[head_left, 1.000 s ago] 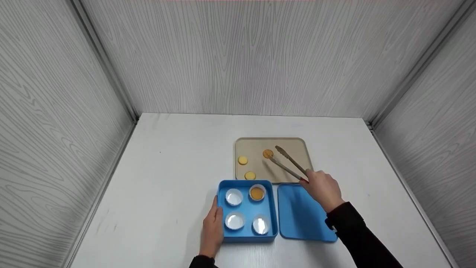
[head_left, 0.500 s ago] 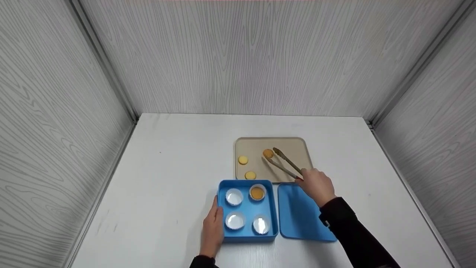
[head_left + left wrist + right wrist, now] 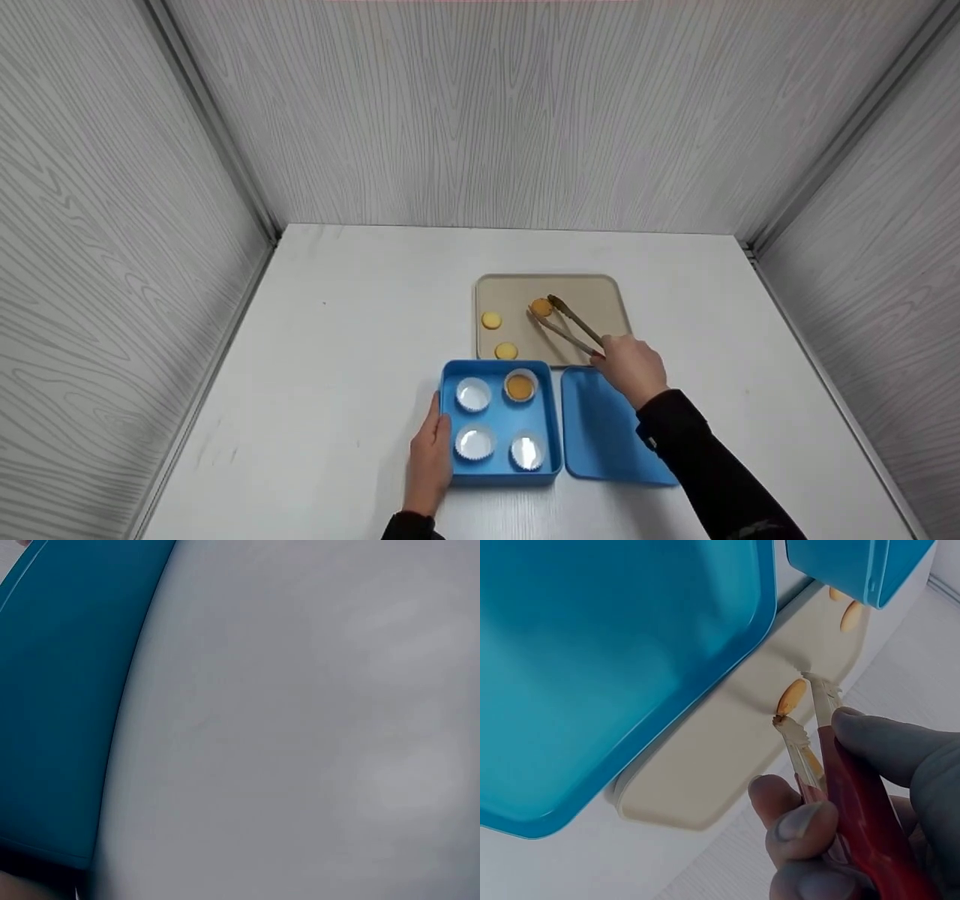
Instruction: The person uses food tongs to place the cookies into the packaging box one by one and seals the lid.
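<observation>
My right hand grips tongs with red handles. Their two tips straddle an orange-brown round cookie on the beige tray; in the right wrist view this cookie stands tilted between the tips. My left hand lies along the left wall of a blue square box, fingers straight, thumb at the rim. Inside the box are several white paper cups; the far right cup holds an orange cookie. The left wrist view shows mostly the box's outer wall.
Two yellow cookies lie on the tray's left part, one farther back and one near the box. A blue lid lies flat to the right of the box, under my right forearm. Wood-grain panels surround the white table.
My right hand has moved slightly left and forward. The tongs have drawn closer together, and their tips now sit on either side of the orange-brown cookie. My left hand stays in place.
</observation>
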Demonstrator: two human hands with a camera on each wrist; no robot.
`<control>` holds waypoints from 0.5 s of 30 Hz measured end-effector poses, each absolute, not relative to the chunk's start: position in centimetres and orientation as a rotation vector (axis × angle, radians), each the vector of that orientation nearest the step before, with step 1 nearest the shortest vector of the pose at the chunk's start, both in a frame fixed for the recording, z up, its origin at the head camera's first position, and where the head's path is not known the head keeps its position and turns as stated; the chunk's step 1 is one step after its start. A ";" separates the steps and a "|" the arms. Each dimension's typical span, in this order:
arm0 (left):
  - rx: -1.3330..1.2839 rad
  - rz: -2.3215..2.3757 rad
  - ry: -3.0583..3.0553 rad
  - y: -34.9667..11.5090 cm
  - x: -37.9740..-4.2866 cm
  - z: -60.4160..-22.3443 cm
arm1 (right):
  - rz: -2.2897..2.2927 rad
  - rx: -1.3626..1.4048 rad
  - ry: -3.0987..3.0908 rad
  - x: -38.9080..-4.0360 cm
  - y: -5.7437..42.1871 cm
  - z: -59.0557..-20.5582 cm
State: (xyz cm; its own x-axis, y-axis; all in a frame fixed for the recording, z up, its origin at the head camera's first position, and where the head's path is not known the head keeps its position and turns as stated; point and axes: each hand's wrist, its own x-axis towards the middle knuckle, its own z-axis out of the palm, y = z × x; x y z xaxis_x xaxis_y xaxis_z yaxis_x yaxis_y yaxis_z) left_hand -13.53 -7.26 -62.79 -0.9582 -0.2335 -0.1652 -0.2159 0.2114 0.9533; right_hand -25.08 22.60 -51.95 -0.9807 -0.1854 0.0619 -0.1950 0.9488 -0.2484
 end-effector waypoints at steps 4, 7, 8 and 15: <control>0.456 -1.899 -2.445 -7.2 -13.5 -62.8 | 0.373 0.300 -3.060 -25.2 22.5 -51.9; 0.456 -1.894 -2.448 -7.2 -13.5 -62.8 | 0.355 0.304 -3.052 -25.3 22.4 -51.9; 0.453 -1.896 -2.447 -7.2 -13.5 -62.8 | 0.351 0.305 -3.051 -25.3 22.4 -51.9; 0.444 -1.906 -2.435 -7.2 -13.5 -62.8 | 0.332 0.317 -3.036 -25.4 22.4 -52.2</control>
State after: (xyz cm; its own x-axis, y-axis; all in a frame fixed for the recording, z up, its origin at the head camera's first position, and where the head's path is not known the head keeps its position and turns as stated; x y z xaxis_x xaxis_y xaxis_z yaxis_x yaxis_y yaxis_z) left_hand -13.52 -7.25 -62.83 -0.9595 -0.2323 -0.1593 -0.2104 0.2150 0.9537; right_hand -25.38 22.44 -52.19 -0.9761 -0.1965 0.0927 -0.2119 0.9553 -0.2062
